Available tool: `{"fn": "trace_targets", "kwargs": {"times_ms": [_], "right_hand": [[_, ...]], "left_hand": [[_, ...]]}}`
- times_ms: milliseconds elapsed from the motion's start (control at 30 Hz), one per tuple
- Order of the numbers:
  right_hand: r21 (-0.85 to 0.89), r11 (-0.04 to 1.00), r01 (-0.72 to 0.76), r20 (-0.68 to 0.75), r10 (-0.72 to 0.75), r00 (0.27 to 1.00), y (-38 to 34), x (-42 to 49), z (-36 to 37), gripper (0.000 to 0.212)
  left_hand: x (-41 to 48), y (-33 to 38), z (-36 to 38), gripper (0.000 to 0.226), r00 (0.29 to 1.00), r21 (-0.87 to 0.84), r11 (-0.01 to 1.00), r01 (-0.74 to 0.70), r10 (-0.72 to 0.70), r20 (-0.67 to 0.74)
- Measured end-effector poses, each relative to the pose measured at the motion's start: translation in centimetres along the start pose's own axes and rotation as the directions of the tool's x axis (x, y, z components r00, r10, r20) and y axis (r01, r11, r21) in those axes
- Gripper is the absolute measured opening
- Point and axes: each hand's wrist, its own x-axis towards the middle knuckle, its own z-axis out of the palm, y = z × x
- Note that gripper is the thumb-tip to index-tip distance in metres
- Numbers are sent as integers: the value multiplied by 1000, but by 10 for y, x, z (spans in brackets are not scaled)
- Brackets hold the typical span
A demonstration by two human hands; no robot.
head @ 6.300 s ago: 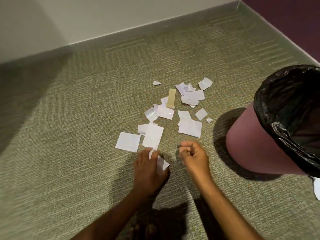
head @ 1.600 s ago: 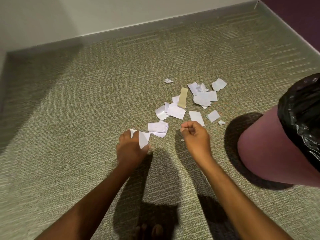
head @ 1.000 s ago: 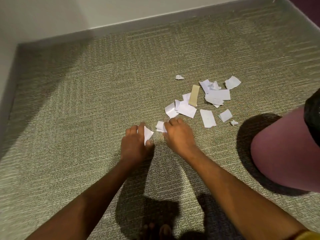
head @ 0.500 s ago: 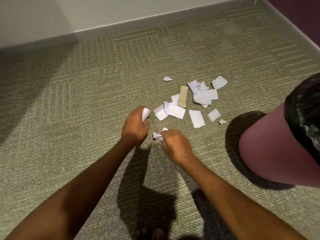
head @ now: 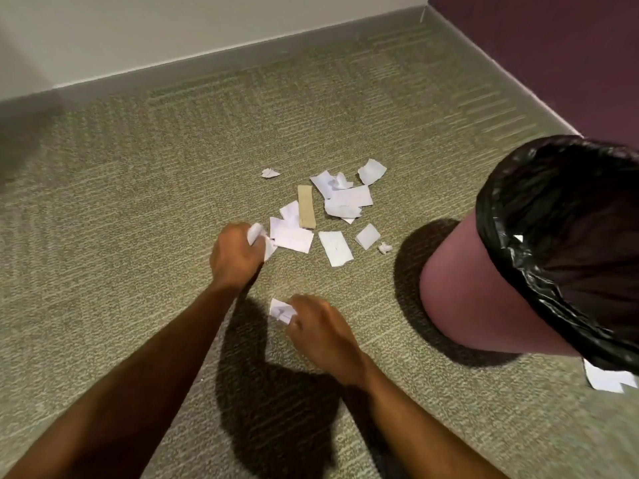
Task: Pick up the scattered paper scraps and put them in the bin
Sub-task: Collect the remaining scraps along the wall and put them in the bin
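Head view.

The left hand (head: pixel 235 255) is clenching round a wad of white crumpled paper (head: pixel 255 233). The wad is sticking out at the far end of the fist, between the curled fingers and the thumb. The back of the hand is facing up and the forearm is reaching forward from the lower left. The fist is sitting at the near-left edge of the loose white paper scraps (head: pixel 294 238). Whether it is touching them, I cannot tell.

The right hand (head: pixel 320 328) is pinching a small creased white scrap (head: pixel 281 310) at its fingertips. The scrap is showing just left of the curled fingers. The knuckles are facing up, the wrist is bending slightly, and the forearm is coming in from the lower right. This hand is lying nearer to the person than the left one and well apart from the pile. Whether it is resting on the floor or hanging above it is unclear.

The remaining scraps are lying flat or balled on the olive-green ribbed carpet (head: pixel 138 202), beyond both hands. A flat tan cardboard strip (head: pixel 306 210) is lying among them.

The round pink plastic bin (head: pixel 484 292) is standing to the right of the pile, with a black plastic liner (head: pixel 511 257) folding over its rim. A white sheet (head: pixel 608 380) is peeking out on the carpet at the bin's near side.
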Motion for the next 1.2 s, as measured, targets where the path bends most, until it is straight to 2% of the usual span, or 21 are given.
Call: {"fn": "trace_targets", "kwargs": {"times_ms": [67, 167, 200, 267, 400, 533, 633, 700, 767, 800, 900, 1000, 1100, 1200], "right_hand": [[47, 998, -47, -42, 49, 998, 3, -5, -13, 22], [115, 991, -66, -169, 85, 982, -1, -6, -36, 7], [131, 989, -67, -238, 97, 966, -5, -5, -45, 7], [157, 985, -65, -357, 118, 927, -19, -1, -66, 19], [284, 957, 63, -471, 82, 878, -60, 2, -128, 22], [323, 936, 140, -571, 75, 817, -96, -13, -193, 26], [333, 929, 163, -670, 111, 734, -112, -27, -243, 24], [309, 932, 189, -744, 113, 659, -113, -37, -274, 22], [352, 914, 200, -786, 172, 593, -110, -49, -302, 21], [409, 889, 208, -788, 229, 572, -106, -57, -315, 22], [614, 762, 206, -721, 435, 539, -88, -75, -343, 24], [735, 660, 154, -628, 578, 521, -61, -88, -353, 27], [765, 635, 106, -589, 625, 512, -39, -97, -352, 30], [742, 668, 56, -595, 619, 513, -26, -104, -346, 30]], "left_hand": [[-6, 1, 0, 33, 999, -63, 997, 39, -41, -24], [-26, 23, -1, 26, 980, -246, 960, 132, -164, -114], [-33, 35, -2, 22, 971, -328, 933, 149, -201, -130], [-43, 63, -6, 17, 964, -468, 874, 133, -224, -144], [-52, 129, -30, 13, 986, -692, 722, 3, -117, -117], [-61, 195, -73, 13, 993, -787, 610, -94, -1, -120], [-74, 245, -102, 17, 989, -847, 512, -144, 112, -101], [-84, 276, -114, 12, 971, -863, 480, -155, 236, -42], [-92, 305, -115, 9, 934, -874, 470, -122, 354, 59], [-96, 320, -112, 18, 908, -874, 479, -79, 396, 135], [-107, 361, -100, 49, 783, -805, 590, 58, 473, 403], [-117, 385, -89, 64, 656, -719, 681, 139, 481, 582], [-123, 393, -87, 66, 546, -686, 714, 137, 524, 654], [-128, 394, -94, 61, 512, -687, 723, 75, 563, 649]]}}
